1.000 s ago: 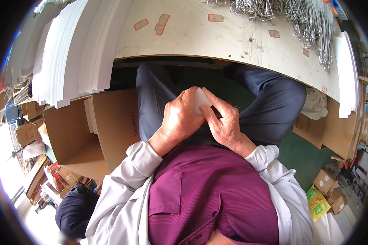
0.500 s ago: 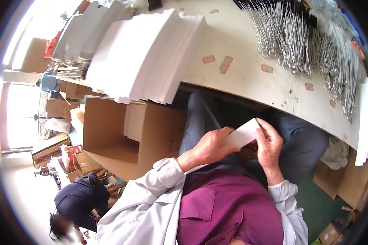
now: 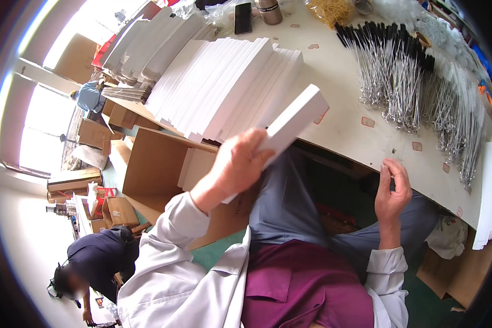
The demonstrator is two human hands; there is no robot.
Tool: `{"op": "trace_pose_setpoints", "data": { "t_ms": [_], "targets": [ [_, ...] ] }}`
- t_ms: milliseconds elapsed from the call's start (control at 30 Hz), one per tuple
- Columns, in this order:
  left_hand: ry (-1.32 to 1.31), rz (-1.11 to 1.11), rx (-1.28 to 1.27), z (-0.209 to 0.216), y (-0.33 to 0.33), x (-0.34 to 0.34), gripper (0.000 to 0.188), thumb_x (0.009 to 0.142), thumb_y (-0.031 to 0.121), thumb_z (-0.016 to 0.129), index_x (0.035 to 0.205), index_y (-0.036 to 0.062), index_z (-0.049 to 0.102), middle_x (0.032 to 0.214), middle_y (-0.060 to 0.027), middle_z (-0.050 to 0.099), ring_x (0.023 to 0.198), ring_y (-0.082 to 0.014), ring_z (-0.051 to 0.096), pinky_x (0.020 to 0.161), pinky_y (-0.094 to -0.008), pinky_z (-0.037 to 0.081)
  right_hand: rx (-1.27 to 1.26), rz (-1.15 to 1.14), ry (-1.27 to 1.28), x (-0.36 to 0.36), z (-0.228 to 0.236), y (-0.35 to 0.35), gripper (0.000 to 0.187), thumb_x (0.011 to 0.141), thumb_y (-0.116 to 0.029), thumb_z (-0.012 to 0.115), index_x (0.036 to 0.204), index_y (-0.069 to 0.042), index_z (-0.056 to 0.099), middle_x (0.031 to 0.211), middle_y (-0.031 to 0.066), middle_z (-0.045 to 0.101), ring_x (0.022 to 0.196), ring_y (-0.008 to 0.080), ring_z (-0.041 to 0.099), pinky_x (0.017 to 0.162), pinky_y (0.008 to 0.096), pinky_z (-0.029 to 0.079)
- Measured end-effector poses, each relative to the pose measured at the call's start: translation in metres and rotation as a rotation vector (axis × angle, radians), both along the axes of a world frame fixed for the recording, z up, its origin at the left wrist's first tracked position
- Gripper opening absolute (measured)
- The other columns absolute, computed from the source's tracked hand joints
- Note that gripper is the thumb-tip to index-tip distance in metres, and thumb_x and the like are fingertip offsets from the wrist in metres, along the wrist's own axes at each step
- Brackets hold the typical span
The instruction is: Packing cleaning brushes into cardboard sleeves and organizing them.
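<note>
My left hand (image 3: pixel 236 167) grips a long, narrow white cardboard box (image 3: pixel 296 121), slanted up over the table's front edge. The box's lower end shows below my wrist. Apart from it, my right hand (image 3: pixel 393 192) is raised at the table edge, its thumb and fingertips pinched together. Whether anything small is between them I cannot make out. Beyond the left hand, a row of similar white boxes (image 3: pixel 213 87) leans packed together on the table (image 3: pixel 333 139). Farther right lie many thin wire brushes (image 3: pixel 391 76) with black bristles and looped metal ends.
An open brown carton (image 3: pixel 154 164) with white boxes inside stands left of my knees. A phone (image 3: pixel 242 18), a metal flask (image 3: pixel 268 11) and yellow rubber bands (image 3: pixel 329 11) lie at the back. Flat white pieces (image 3: pixel 489 197) hang over the right edge. A person (image 3: pixel 101 257) bends at lower left.
My hands have parted. The left has carried the white box up and left toward the row, while the right has let go of it and moved right to the table edge.
</note>
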State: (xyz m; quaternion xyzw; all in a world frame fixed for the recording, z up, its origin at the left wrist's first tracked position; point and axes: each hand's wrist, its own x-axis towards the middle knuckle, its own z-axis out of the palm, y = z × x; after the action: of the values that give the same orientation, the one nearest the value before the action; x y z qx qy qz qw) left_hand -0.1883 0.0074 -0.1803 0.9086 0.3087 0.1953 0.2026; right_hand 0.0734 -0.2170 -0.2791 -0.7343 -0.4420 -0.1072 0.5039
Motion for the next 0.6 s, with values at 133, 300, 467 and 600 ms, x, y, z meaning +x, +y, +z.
{"op": "trace_pose_setpoints", "data": {
  "t_ms": [133,300,467,600],
  "targets": [
    [-0.087,0.029,0.170,0.009,0.046,0.000,0.030,0.089,0.011,0.075,0.113,-0.0011,0.063,0.094,-0.0268,0.067,0.088,-0.0464,0.065,0.078,-0.0467,0.053,-0.008,-0.046,-0.023,0.023,-0.009,0.004,0.011,0.098,-0.006,0.066,0.104,0.002,0.071,0.107,0.0161,0.074,0.099,0.0316,0.072,0.088,0.0388,0.057],
    [0.069,0.145,0.263,0.045,0.089,0.007,0.033,0.089,0.012,0.076,0.117,-0.0022,0.065,0.094,-0.0266,0.070,0.088,-0.0421,0.070,0.078,-0.0451,0.054,-0.045,-0.092,-0.037,0.042,-0.031,0.002,0.009,0.097,-0.005,0.066,0.102,0.001,0.071,0.106,0.0151,0.073,0.099,0.0307,0.071,0.087,0.0392,0.058],
    [0.266,0.342,0.525,0.073,0.196,-0.034,0.021,0.089,0.013,0.073,0.106,0.0009,0.068,0.094,-0.0255,0.072,0.093,-0.0437,0.071,0.081,-0.0486,0.055,-0.067,-0.092,-0.064,0.042,-0.032,0.003,0.008,0.096,-0.002,0.066,0.102,0.001,0.070,0.106,0.0137,0.073,0.097,0.0306,0.070,0.084,0.0393,0.058],
    [0.453,0.570,0.644,0.079,0.272,-0.070,0.025,0.091,0.022,0.071,0.109,0.0052,0.069,0.102,-0.0216,0.074,0.099,-0.0419,0.071,0.086,-0.0510,0.055,-0.098,-0.109,-0.168,0.039,-0.034,0.007,0.007,0.095,-0.001,0.066,0.101,0.000,0.070,0.106,0.0138,0.072,0.099,0.0316,0.069,0.084,0.0400,0.057]
  ]
}}
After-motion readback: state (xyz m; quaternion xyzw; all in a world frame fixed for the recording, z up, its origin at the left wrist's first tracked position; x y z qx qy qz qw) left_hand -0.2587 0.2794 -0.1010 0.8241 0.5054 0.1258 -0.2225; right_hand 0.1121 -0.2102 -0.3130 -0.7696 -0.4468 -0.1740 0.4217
